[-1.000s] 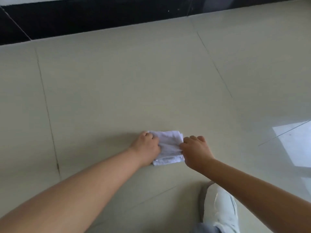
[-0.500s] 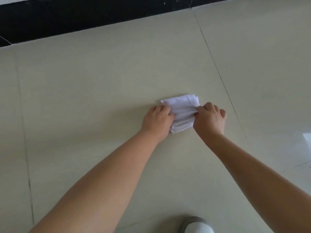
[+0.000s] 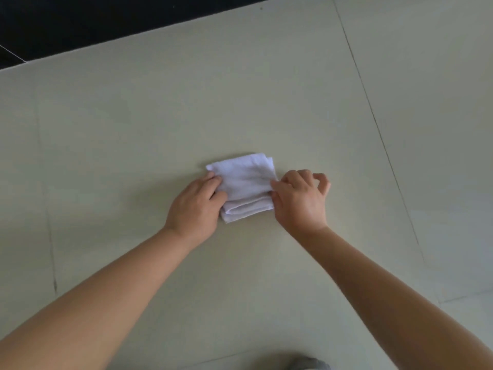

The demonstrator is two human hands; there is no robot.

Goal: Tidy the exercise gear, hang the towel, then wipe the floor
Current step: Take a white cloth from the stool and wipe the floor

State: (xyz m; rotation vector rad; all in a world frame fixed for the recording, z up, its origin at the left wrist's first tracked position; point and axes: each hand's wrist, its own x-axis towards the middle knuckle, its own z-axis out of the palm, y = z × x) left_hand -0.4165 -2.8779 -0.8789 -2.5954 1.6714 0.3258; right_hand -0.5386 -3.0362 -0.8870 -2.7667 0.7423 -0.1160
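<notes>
Folded white cloth (image 3: 244,186) flat on the beige floor (image 3: 133,134), well short of the black strip (image 3: 80,20). My left hand (image 3: 196,206) presses its left edge; right hand (image 3: 300,200) pinches its right edge w/ thumb, other fingers curled off it.

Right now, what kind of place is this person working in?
Probably an indoor room with a glossy tiled floor; which room, I cannot tell. Large pale tiles with thin grout lines meet a dark band at the far edge. Both hands hold a folded white cloth on it.
</notes>
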